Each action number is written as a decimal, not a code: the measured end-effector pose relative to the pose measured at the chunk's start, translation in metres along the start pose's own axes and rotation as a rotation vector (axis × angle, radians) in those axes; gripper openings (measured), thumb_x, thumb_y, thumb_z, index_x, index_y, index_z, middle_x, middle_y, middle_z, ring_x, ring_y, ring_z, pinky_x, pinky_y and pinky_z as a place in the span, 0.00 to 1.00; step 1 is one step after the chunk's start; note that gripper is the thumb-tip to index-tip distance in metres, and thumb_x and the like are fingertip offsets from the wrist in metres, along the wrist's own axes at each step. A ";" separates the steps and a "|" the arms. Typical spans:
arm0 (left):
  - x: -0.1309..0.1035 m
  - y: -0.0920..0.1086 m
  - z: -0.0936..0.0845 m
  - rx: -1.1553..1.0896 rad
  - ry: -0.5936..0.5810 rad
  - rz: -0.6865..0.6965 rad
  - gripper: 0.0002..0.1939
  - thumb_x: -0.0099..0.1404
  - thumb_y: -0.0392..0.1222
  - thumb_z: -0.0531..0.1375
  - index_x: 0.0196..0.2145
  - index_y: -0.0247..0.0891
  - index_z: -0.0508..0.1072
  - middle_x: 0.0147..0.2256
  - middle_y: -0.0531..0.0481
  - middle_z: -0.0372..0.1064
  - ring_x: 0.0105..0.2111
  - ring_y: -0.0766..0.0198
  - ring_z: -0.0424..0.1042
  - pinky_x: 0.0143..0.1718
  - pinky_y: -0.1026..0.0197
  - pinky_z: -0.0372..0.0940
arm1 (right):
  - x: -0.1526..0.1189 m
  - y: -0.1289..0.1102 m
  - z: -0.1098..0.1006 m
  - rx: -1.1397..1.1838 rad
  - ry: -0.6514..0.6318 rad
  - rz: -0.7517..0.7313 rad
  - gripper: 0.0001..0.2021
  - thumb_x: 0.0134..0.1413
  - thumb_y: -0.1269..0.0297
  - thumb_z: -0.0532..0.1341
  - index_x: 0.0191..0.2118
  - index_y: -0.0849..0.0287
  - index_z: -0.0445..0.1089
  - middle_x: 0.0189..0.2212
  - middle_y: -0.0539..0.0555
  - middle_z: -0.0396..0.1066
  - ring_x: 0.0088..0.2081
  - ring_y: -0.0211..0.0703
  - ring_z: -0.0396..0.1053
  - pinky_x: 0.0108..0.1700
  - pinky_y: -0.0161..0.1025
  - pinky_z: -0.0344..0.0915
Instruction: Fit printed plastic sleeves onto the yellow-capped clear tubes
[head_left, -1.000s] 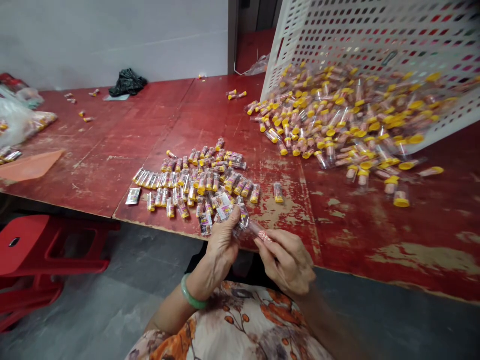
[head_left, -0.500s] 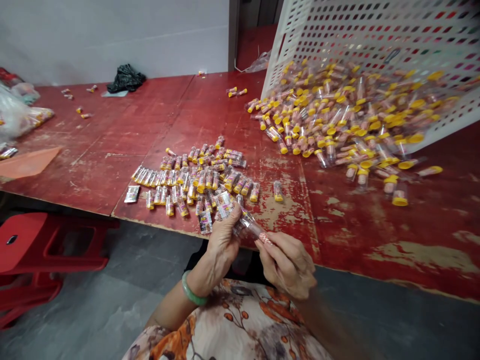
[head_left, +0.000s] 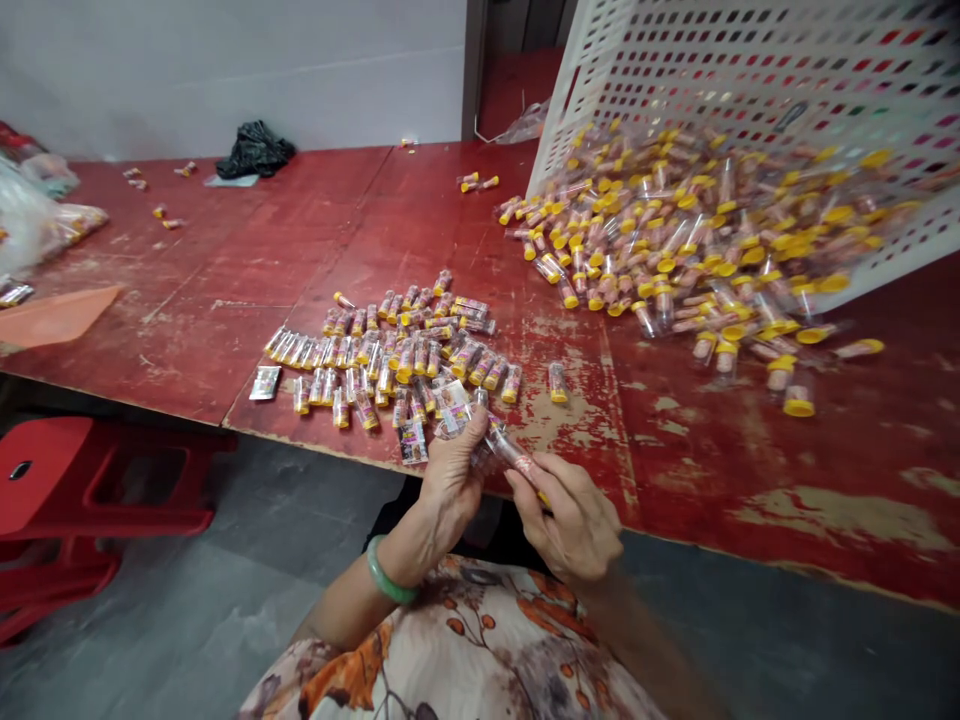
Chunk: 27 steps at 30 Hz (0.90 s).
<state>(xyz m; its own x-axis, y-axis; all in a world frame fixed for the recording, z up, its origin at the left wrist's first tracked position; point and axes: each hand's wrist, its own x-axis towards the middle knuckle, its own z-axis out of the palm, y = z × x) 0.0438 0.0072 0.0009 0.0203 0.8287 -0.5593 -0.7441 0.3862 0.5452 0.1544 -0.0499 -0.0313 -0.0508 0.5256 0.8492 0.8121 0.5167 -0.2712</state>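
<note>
My left hand (head_left: 450, 485) pinches several printed clear plastic wrappers (head_left: 452, 402) under its thumb, just over the table's front edge. From the right, my right hand (head_left: 574, 520) grips a small clear tube (head_left: 523, 462) by its yellow-capped end, the pink contents showing through the side. The tube points up and left, its far end at the wrappers by my left fingers; whether it is inside one, I cannot tell. Just beyond my left hand lies a spread of labelled tubes (head_left: 405, 355) with yellow caps. A flat printed wrapper (head_left: 412, 441) rests beside my left thumb.
A white perforated basket (head_left: 581, 75) lies tipped at the right, spilling a heap of yellow-capped tubes (head_left: 660, 215) onto the worn red table (head_left: 360, 235). A black plastic bag (head_left: 255, 152) sits by the wall. Red stools (head_left: 52, 480) stand on the floor at left.
My right hand has shifted slightly left with the tube, closer to my left hand, and the yellow cap now shows between its fingers. My left hand keeps its hold on the wrappers.
</note>
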 end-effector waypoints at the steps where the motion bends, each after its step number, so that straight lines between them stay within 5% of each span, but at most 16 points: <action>1: -0.001 0.000 0.001 0.005 0.008 0.036 0.21 0.40 0.44 0.73 0.31 0.31 0.75 0.27 0.49 0.73 0.24 0.67 0.70 0.32 0.62 0.66 | -0.001 0.000 0.000 -0.024 -0.010 -0.018 0.27 0.44 0.74 0.68 0.52 0.58 0.65 0.40 0.58 0.74 0.38 0.44 0.74 0.38 0.39 0.74; 6: -0.009 -0.001 -0.001 0.063 -0.041 0.094 0.19 0.41 0.42 0.73 0.31 0.32 0.75 0.27 0.51 0.74 0.23 0.68 0.70 0.30 0.64 0.65 | -0.001 -0.007 0.008 -0.084 0.040 -0.025 0.29 0.44 0.73 0.69 0.54 0.61 0.64 0.42 0.60 0.73 0.40 0.44 0.73 0.41 0.38 0.73; 12: -0.009 0.006 -0.013 0.081 -0.130 0.126 0.18 0.43 0.39 0.72 0.33 0.34 0.76 0.31 0.49 0.75 0.28 0.65 0.73 0.36 0.62 0.67 | 0.004 -0.003 0.004 0.393 -0.182 0.126 0.20 0.57 0.72 0.57 0.55 0.59 0.63 0.50 0.64 0.65 0.50 0.49 0.68 0.46 0.46 0.71; 17: -0.011 0.005 -0.019 0.203 -0.206 0.090 0.16 0.41 0.39 0.73 0.30 0.33 0.76 0.27 0.50 0.74 0.25 0.66 0.71 0.33 0.63 0.66 | 0.008 0.007 0.004 0.414 -0.115 0.297 0.20 0.50 0.65 0.65 0.49 0.57 0.65 0.42 0.58 0.68 0.42 0.46 0.71 0.40 0.43 0.73; 21: -0.015 0.004 -0.022 0.232 -0.238 0.092 0.15 0.42 0.39 0.73 0.30 0.34 0.78 0.26 0.50 0.74 0.25 0.68 0.70 0.32 0.64 0.65 | 0.014 0.009 0.010 0.417 -0.120 0.246 0.17 0.50 0.70 0.64 0.47 0.57 0.65 0.40 0.56 0.69 0.35 0.39 0.71 0.35 0.38 0.73; 27: -0.020 0.007 -0.025 0.306 -0.237 0.118 0.14 0.43 0.39 0.72 0.30 0.33 0.78 0.28 0.50 0.75 0.26 0.68 0.70 0.33 0.64 0.66 | 0.011 0.010 0.012 0.375 -0.085 0.103 0.16 0.52 0.75 0.62 0.47 0.59 0.66 0.39 0.59 0.71 0.41 0.43 0.72 0.38 0.38 0.73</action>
<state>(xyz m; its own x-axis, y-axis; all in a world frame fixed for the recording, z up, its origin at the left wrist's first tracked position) 0.0214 -0.0171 0.0001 0.1264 0.9312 -0.3419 -0.5182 0.3559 0.7777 0.1549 -0.0311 -0.0296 -0.0406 0.6335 0.7727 0.5476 0.6609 -0.5131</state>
